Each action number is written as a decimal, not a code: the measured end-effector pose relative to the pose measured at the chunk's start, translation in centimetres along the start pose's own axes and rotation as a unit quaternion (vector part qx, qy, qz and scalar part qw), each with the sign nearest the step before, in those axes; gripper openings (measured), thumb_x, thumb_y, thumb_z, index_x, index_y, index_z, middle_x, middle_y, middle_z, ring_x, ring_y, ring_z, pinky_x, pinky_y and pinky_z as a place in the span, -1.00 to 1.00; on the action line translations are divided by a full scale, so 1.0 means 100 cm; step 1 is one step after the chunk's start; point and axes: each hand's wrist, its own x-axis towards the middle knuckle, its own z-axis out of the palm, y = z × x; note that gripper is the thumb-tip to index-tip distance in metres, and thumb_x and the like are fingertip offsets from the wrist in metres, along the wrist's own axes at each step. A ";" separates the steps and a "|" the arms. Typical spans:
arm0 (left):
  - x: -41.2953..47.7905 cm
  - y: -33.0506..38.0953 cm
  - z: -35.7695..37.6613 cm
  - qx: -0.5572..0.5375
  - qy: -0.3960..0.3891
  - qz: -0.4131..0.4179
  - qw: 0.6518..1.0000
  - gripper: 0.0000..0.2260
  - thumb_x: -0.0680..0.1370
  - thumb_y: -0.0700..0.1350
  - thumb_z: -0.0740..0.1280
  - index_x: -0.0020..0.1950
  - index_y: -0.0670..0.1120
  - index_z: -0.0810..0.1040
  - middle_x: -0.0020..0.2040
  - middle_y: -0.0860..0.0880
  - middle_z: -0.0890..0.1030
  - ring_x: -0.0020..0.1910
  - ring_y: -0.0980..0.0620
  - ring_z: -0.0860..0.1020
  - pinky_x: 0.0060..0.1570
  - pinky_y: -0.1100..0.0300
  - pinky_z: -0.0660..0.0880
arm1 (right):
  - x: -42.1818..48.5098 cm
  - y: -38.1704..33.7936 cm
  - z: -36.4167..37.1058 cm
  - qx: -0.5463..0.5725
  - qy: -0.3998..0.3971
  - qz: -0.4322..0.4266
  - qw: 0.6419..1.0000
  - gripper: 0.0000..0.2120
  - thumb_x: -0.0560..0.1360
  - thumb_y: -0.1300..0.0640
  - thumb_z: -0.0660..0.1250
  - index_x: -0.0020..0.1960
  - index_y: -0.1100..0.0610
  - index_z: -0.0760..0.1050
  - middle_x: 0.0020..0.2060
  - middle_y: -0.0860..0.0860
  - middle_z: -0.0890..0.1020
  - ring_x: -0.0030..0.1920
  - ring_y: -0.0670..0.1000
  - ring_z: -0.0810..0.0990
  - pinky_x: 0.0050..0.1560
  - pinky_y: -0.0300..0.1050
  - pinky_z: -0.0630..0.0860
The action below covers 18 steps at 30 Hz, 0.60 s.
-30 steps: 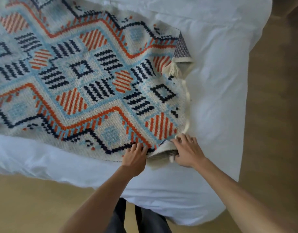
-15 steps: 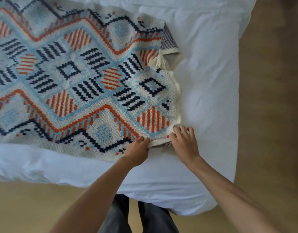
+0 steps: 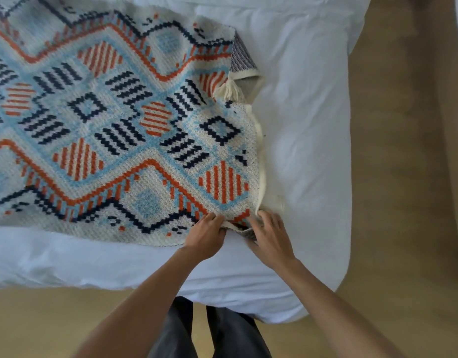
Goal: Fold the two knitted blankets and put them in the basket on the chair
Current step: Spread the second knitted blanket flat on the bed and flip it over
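A knitted blanket (image 3: 114,130) with orange, navy and light-blue diamond patterns lies spread over the white bed, folded double, its far right corner turned over with a cream tassel (image 3: 229,90). My left hand (image 3: 206,235) grips the blanket's near edge close to the near right corner. My right hand (image 3: 270,237) pinches that corner's layers just to the right. The second blanket, the basket and the chair are out of view.
The white bed (image 3: 300,125) fills most of the view, with its rounded corner at the lower right. Wooden floor (image 3: 403,177) runs along the right and the near side. My dark trouser legs (image 3: 210,332) stand against the bed's near edge.
Both hands stay at the near right corner; the loose, lifted corner layers have been drawn flatter and closer together. The view has shifted slightly.
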 end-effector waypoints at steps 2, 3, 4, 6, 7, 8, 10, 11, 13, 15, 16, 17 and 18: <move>0.000 -0.001 -0.001 0.008 -0.006 0.007 1.000 -0.87 0.59 -0.14 0.14 0.03 -0.15 0.43 -0.08 -0.06 0.43 -0.19 -0.02 0.38 -0.31 0.20 0.24 | 0.006 -0.005 -0.001 -0.018 0.026 -0.009 0.999 -0.74 0.26 0.30 0.54 -0.08 0.25 0.59 -0.18 0.20 0.61 -0.09 0.24 0.59 0.05 0.13 0.56; 0.000 -0.003 -0.001 0.013 -0.009 0.009 1.000 -0.86 0.59 -0.14 0.14 0.05 -0.15 0.43 -0.07 -0.06 0.43 -0.17 -0.03 0.40 -0.31 0.20 0.25 | 0.008 -0.007 -0.003 -0.019 0.025 -0.016 0.999 -0.77 0.26 0.37 0.51 -0.11 0.27 0.59 -0.21 0.21 0.60 -0.14 0.25 0.61 -0.02 0.11 0.58; 0.000 -0.005 -0.002 0.020 -0.012 0.009 1.000 -0.85 0.60 -0.13 0.14 0.07 -0.16 0.44 -0.04 -0.07 0.45 -0.13 -0.04 0.41 -0.28 0.19 0.28 | 0.011 -0.007 -0.006 -0.018 0.026 -0.024 0.999 -0.79 0.26 0.40 0.48 -0.12 0.28 0.58 -0.23 0.22 0.60 -0.23 0.24 0.60 -0.16 0.06 0.58; -0.002 -0.008 -0.001 0.041 -0.020 0.016 0.999 -0.81 0.61 -0.11 0.14 0.12 -0.17 0.44 0.03 -0.11 0.48 -0.02 -0.08 0.44 -0.24 0.14 0.34 | 0.012 -0.002 -0.013 -0.042 0.018 -0.040 0.998 -0.77 0.22 0.38 0.50 -0.15 0.27 0.59 -0.33 0.18 0.58 -0.48 0.17 0.53 -0.49 -0.12 0.44; -0.003 -0.009 -0.001 0.054 -0.023 0.023 0.998 -0.80 0.62 -0.10 0.13 0.15 -0.16 0.44 0.06 -0.11 0.48 0.04 -0.09 0.44 -0.20 0.13 0.38 | 0.009 0.001 -0.018 -0.064 0.007 -0.042 0.997 -0.73 0.14 0.34 0.55 -0.18 0.25 0.60 -0.42 0.13 0.56 -0.59 0.13 0.48 -0.60 -0.20 0.35; -0.005 -0.008 0.001 0.066 -0.022 0.032 0.997 -0.79 0.62 -0.08 0.12 0.16 -0.15 0.43 0.09 -0.11 0.48 0.09 -0.08 0.43 -0.15 0.12 0.42 | 0.005 0.007 -0.022 -0.091 0.002 -0.040 0.995 -0.68 0.04 0.29 0.59 -0.24 0.21 0.61 -0.52 0.08 0.53 -0.65 0.09 0.45 -0.65 -0.26 0.30; -0.008 -0.005 0.004 0.085 -0.019 0.048 0.995 -0.78 0.62 -0.06 0.12 0.19 -0.12 0.41 0.13 -0.08 0.46 0.16 -0.06 0.40 -0.04 0.12 0.41 | -0.007 0.019 -0.023 -0.127 -0.007 -0.018 0.992 -0.66 -0.12 0.24 0.62 -0.40 0.15 0.57 -0.63 0.02 0.47 -0.69 0.06 0.45 -0.67 -0.30 0.28; -0.011 -0.004 0.006 0.096 -0.023 0.054 0.994 -0.78 0.62 -0.06 0.12 0.20 -0.11 0.39 0.15 -0.07 0.45 0.18 -0.06 0.39 0.02 0.12 0.40 | -0.013 0.023 -0.022 -0.136 -0.019 0.002 0.990 -0.65 -0.17 0.26 0.61 -0.48 0.13 0.51 -0.64 0.02 0.45 -0.68 0.06 0.46 -0.65 -0.31 0.30; -0.015 -0.004 0.012 0.129 -0.042 0.061 0.989 -0.78 0.60 -0.10 0.12 0.23 -0.10 0.36 0.20 -0.07 0.40 0.21 -0.08 0.35 0.15 0.08 0.37 | -0.026 0.031 -0.017 -0.177 -0.069 0.041 0.981 -0.69 -0.09 0.27 0.58 -0.46 0.14 0.50 -0.55 0.05 0.51 -0.55 0.07 0.52 -0.51 -0.23 0.40; -0.019 -0.006 0.019 0.159 -0.067 0.056 0.983 -0.74 0.57 -0.16 0.13 0.27 -0.10 0.32 0.23 -0.10 0.36 0.20 -0.09 0.33 0.19 0.06 0.34 | -0.034 0.035 -0.009 -0.187 -0.113 0.065 0.974 -0.71 0.27 0.18 0.45 -0.04 0.20 0.54 -0.16 0.12 0.58 -0.14 0.12 0.56 -0.14 -0.06 0.45; -0.021 -0.006 0.022 0.170 -0.076 0.051 0.981 -0.70 0.56 -0.18 0.13 0.29 -0.10 0.30 0.24 -0.11 0.34 0.20 -0.09 0.33 0.17 0.07 0.35 | -0.035 0.035 -0.002 -0.181 -0.109 0.073 0.975 -0.59 0.40 0.15 0.34 0.21 0.21 0.41 0.04 0.14 0.52 0.04 0.15 0.49 0.00 -0.01 0.39; -0.023 -0.006 0.025 0.183 -0.079 0.049 0.979 -0.68 0.55 -0.19 0.13 0.31 -0.09 0.28 0.25 -0.12 0.33 0.19 -0.10 0.33 0.15 0.07 0.35 | -0.035 0.032 0.002 -0.167 -0.110 0.069 0.977 -0.48 0.44 0.14 0.29 0.36 0.21 0.25 0.17 0.15 0.43 0.13 0.17 0.43 0.07 0.02 0.36; -0.024 -0.006 0.027 0.199 -0.073 0.050 0.976 -0.66 0.55 -0.20 0.15 0.32 -0.09 0.26 0.24 -0.12 0.32 0.18 -0.09 0.34 0.12 0.08 0.36 | -0.033 0.026 0.006 -0.153 -0.104 0.053 0.981 -0.39 0.44 0.16 0.29 0.43 0.20 0.15 0.24 0.17 0.37 0.17 0.19 0.39 0.10 0.05 0.36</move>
